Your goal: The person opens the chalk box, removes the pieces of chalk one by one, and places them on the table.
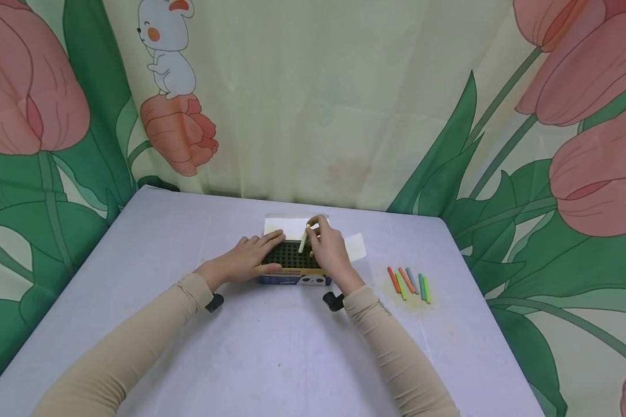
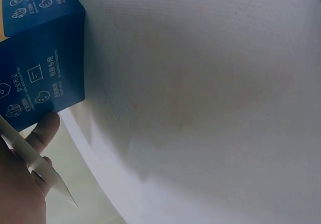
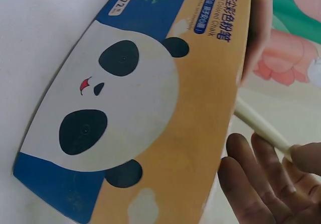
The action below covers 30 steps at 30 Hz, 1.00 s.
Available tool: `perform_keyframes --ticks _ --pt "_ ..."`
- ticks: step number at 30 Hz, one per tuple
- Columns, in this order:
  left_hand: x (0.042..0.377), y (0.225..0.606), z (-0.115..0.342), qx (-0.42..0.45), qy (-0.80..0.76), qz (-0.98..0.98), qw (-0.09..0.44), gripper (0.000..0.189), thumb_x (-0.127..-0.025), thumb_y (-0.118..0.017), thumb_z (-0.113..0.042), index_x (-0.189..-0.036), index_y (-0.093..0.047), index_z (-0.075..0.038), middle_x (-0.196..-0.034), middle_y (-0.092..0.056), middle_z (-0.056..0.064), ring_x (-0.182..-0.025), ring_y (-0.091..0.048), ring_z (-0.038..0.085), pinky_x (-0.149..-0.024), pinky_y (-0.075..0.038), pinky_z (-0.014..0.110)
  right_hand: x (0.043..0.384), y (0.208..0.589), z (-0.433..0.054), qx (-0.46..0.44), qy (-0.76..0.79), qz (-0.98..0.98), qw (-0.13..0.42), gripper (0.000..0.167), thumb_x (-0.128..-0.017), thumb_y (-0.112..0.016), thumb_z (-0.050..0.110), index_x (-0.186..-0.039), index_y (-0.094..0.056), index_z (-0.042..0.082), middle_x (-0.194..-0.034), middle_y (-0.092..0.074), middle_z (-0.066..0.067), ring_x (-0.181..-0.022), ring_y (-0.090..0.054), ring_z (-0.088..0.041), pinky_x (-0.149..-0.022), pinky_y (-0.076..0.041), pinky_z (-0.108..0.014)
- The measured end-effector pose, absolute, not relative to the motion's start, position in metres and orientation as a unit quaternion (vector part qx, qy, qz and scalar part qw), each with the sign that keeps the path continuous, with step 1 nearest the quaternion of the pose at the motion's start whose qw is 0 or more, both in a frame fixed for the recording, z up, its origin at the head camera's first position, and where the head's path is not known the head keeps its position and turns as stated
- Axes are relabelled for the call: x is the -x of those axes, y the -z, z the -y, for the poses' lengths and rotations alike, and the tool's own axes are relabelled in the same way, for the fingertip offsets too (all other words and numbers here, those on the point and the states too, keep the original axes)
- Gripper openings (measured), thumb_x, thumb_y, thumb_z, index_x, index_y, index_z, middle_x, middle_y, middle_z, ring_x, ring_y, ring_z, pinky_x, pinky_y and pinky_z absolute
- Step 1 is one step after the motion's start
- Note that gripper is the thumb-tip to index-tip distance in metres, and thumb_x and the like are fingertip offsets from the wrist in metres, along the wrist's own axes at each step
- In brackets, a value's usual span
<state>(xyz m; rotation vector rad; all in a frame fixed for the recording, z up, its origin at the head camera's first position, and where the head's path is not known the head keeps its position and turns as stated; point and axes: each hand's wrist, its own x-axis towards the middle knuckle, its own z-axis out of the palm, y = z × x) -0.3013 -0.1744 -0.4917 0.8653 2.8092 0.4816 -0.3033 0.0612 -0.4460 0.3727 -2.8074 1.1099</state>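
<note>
A chalk box with a panda face on its front stands on the table, lid raised; a dark insert full of round holes shows inside. My left hand rests on the box's left end, thumb along the near edge and fingers reaching toward the far edge. Between the thumb and fingers of my right hand is a pale chalk stick, slanting down over the holes. A small orange-yellow chalk end shows in the insert beside it. In the right wrist view the pale stick's lower end is hidden behind the box.
Several coloured chalk sticks, red, orange, blue and green, lie on the table right of the box. A white side flap sticks out at the box's right. Behind the table hangs a flowered curtain.
</note>
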Motion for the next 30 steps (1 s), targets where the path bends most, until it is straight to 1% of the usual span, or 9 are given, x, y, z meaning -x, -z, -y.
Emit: perform_keyframes --ticks 3,5,11,15,19,22,24,27,30 --pt "0.301 0.492 0.174 -0.292 -0.164 -0.939 0.081 0.084 -0.103 -0.045 -0.066 -0.169 -0.012 -0.024 -0.175 -0.009 -0.001 -0.142 -0.043 0.041 -0.116 -0.026 0.067 0.302 0.445 -0.063 -0.104 -0.393 0.912 0.050 0.021 -0.109 -0.056 0.023 -0.127 -0.058 0.012 -0.109 -0.075 -0.013 -0.082 -0.075 -0.025 -0.059 -0.056 -0.030" --pt "0.301 0.493 0.175 -0.294 -0.164 -0.938 0.079 0.084 -0.103 -0.045 -0.066 -0.169 -0.013 -0.023 -0.175 -0.009 0.000 -0.142 -0.043 0.042 -0.116 -0.026 0.067 0.303 0.444 -0.064 -0.097 -0.404 0.908 0.058 0.019 -0.108 -0.058 0.021 -0.123 -0.060 0.012 -0.107 -0.075 -0.011 -0.086 -0.075 -0.025 -0.062 -0.058 -0.032" --pt "0.302 0.496 0.174 -0.294 -0.163 -0.939 0.072 0.084 -0.103 -0.044 -0.066 -0.169 -0.014 -0.023 -0.175 -0.010 0.000 -0.142 -0.043 0.042 -0.115 -0.027 0.067 0.304 0.442 -0.068 -0.095 -0.441 0.888 0.090 0.014 -0.100 -0.060 0.016 -0.113 -0.062 0.010 -0.106 -0.070 -0.007 -0.093 -0.072 -0.023 -0.073 -0.058 -0.038" --pt "0.301 0.496 0.174 -0.293 -0.163 -0.939 0.069 0.084 -0.103 -0.045 -0.066 -0.168 -0.015 -0.022 -0.175 -0.011 0.001 -0.141 -0.044 0.043 -0.115 -0.027 0.068 0.303 0.439 -0.073 -0.097 -0.459 0.878 0.100 0.016 -0.098 -0.060 0.015 -0.113 -0.063 0.010 -0.109 -0.067 -0.007 -0.096 -0.070 -0.024 -0.077 -0.057 -0.040" --pt "0.300 0.495 0.174 -0.291 -0.165 -0.940 0.068 0.084 -0.103 -0.046 -0.065 -0.168 -0.015 -0.022 -0.175 -0.011 0.001 -0.140 -0.044 0.043 -0.115 -0.027 0.068 0.302 0.436 -0.077 -0.101 -0.458 0.876 0.109 0.017 -0.099 -0.061 0.014 -0.115 -0.067 0.010 -0.110 -0.068 -0.007 -0.096 -0.069 -0.025 -0.078 -0.057 -0.041" --pt "0.300 0.494 0.173 -0.290 -0.165 -0.940 0.068 0.083 -0.103 -0.046 -0.065 -0.168 -0.015 -0.023 -0.175 -0.012 0.001 -0.139 -0.045 0.042 -0.115 -0.027 0.067 0.303 0.436 -0.080 -0.103 -0.453 0.878 0.113 0.018 -0.100 -0.062 0.012 -0.115 -0.071 0.011 -0.112 -0.070 -0.007 -0.095 -0.070 -0.024 -0.078 -0.057 -0.039" --pt "0.300 0.494 0.173 -0.290 -0.165 -0.940 0.068 0.083 -0.104 -0.046 -0.065 -0.168 -0.015 -0.023 -0.175 -0.011 0.001 -0.139 -0.045 0.041 -0.115 -0.027 0.067 0.304 0.436 -0.081 -0.102 -0.450 0.880 0.115 0.019 -0.099 -0.064 0.012 -0.115 -0.074 0.012 -0.114 -0.072 -0.007 -0.093 -0.071 -0.023 -0.075 -0.057 -0.036" --pt "0.299 0.493 0.173 -0.291 -0.165 -0.940 0.069 0.083 -0.104 -0.045 -0.065 -0.168 -0.014 -0.023 -0.175 -0.011 0.001 -0.139 -0.045 0.041 -0.115 -0.027 0.067 0.303 0.438 -0.082 -0.102 -0.448 0.881 0.113 0.019 -0.099 -0.066 0.013 -0.114 -0.078 0.014 -0.114 -0.075 -0.005 -0.092 -0.072 -0.022 -0.069 -0.056 -0.033" --pt "0.299 0.493 0.173 -0.292 -0.166 -0.939 0.069 0.083 -0.104 -0.045 -0.065 -0.168 -0.014 -0.023 -0.175 -0.011 0.001 -0.140 -0.044 0.043 -0.115 -0.027 0.068 0.303 0.440 -0.084 -0.105 -0.447 0.882 0.109 0.019 -0.099 -0.068 0.014 -0.114 -0.079 0.016 -0.110 -0.077 -0.005 -0.090 -0.072 -0.021 -0.063 -0.053 -0.030"
